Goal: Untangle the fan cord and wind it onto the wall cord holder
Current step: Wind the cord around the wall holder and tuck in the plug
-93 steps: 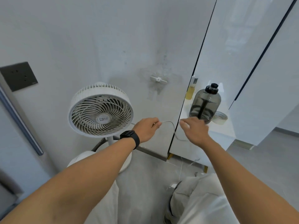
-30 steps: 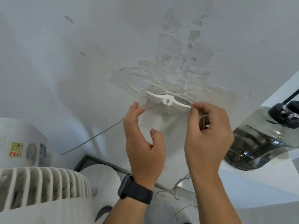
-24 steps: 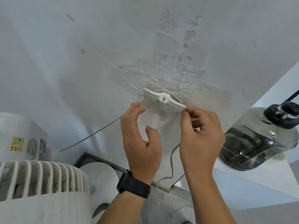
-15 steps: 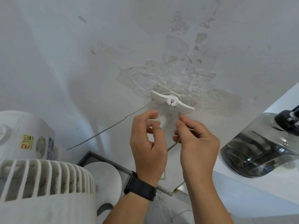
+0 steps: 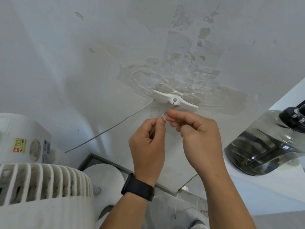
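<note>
Nearest to us is the ribbed grille of the fan point(image 5: 44, 182), low on the left, with its white body behind it. Above it our two hands meet close together in the middle of the view. Our left hand point(image 5: 148, 142), the one with the black watch point(image 5: 137, 189) at the wrist, has its fingers curled in and pinches a short stretch of the thin cord point(image 5: 105, 131) between thumb and fingertips. Our right hand point(image 5: 196, 138) is curled too, and its fingertips pinch the same cord just beside the left.

What matters next is where the cord holder point(image 5: 175, 100) lies: it is just above and beyond our fingertips, slightly nearer the right hand, fixed to the scarred patch of wall point(image 5: 49, 63). Its long axis runs left to right, tilted down a little toward the right, so we judge each turn must pass under one arm and over the other.

The cord is thin, pale grey and slack enough to bend. From our fingers a short piece rises to the holder's middle, and a long straight run slants from the holder's left end down toward the fan. Some turns seem to sit behind the holder already; how many, we cannot tell.

Farther right stands a dark water bottle point(image 5: 267, 146) on a white ledge.
</note>
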